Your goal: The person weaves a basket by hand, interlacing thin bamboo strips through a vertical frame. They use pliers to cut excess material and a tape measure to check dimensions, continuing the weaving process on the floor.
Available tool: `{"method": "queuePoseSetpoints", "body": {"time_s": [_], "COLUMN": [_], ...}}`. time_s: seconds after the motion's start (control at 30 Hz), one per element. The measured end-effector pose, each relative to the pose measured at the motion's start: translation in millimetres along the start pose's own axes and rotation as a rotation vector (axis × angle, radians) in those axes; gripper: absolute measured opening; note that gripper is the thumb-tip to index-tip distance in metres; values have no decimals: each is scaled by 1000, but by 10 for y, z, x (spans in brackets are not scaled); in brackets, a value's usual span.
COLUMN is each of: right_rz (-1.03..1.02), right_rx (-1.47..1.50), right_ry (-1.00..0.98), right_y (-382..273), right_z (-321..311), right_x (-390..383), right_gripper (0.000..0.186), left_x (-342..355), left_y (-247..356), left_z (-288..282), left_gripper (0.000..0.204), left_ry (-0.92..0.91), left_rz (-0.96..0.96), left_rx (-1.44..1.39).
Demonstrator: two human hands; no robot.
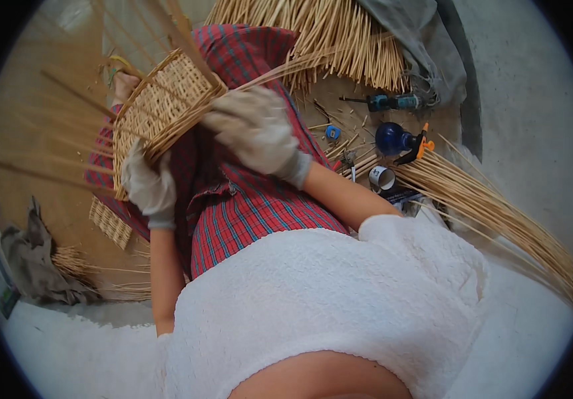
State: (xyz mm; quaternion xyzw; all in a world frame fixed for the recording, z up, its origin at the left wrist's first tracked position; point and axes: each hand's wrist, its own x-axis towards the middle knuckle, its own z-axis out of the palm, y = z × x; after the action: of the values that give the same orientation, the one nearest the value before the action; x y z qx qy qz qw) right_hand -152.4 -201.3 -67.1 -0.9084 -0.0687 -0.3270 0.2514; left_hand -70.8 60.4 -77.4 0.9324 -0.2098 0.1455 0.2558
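A partly woven basket (160,110) is tilted over my lap, with long upright stakes radiating from it, some blurred. My left hand (148,186), in a pale work glove, grips the basket's near left edge. My right hand (253,133), also gloved, is at the right part of the woven rim, beside loose pale strands (280,70); its fingers are smeared by motion. Red plaid cloth (253,213) covers my legs beneath the basket.
Cane bundles lie ahead (326,46) and to the right (486,213), near a drill (396,101), blue spray bottle (393,138), tape measure (332,132), cutters and can (381,178). A woven panel (109,219) and grey sack (27,259) lie at left.
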Motion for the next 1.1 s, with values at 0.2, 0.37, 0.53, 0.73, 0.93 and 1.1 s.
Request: {"method": "queuePoseSetpoints", "body": {"time_s": [0.2, 0.37, 0.53, 0.73, 0.93, 1.1], "right_rz": [1155, 1418, 1600, 2256, 2274, 2147], "right_rx": [-89, -262, -409, -550, 132, 787], "right_ry": [-357, -1080, -909, -864, -993, -577], "right_y": [1689, 1941, 1450, 1465, 1887, 1706], "right_z": [-457, -364, 165, -9, 44, -94], "right_x": [-1755, -3599, -3678, -3772, -4800, -4721], "right_gripper": [36, 43, 72, 144, 63, 59], "left_x": [-203, -92, 65, 193, 212, 161], "left_y": [-742, -1172, -1397, -1287, -1238, -1164], "left_z": [-659, -1188, -1270, -1269, -1344, -1215], "left_gripper": [62, 61, 61, 59, 60, 65], "left_ry": [105, -313, -544, -581, -553, -531], "left_rz": [-531, -647, -778, -853, -913, -763], "left_rx": [-407, -619, -734, -910, -1308, -1323]}}
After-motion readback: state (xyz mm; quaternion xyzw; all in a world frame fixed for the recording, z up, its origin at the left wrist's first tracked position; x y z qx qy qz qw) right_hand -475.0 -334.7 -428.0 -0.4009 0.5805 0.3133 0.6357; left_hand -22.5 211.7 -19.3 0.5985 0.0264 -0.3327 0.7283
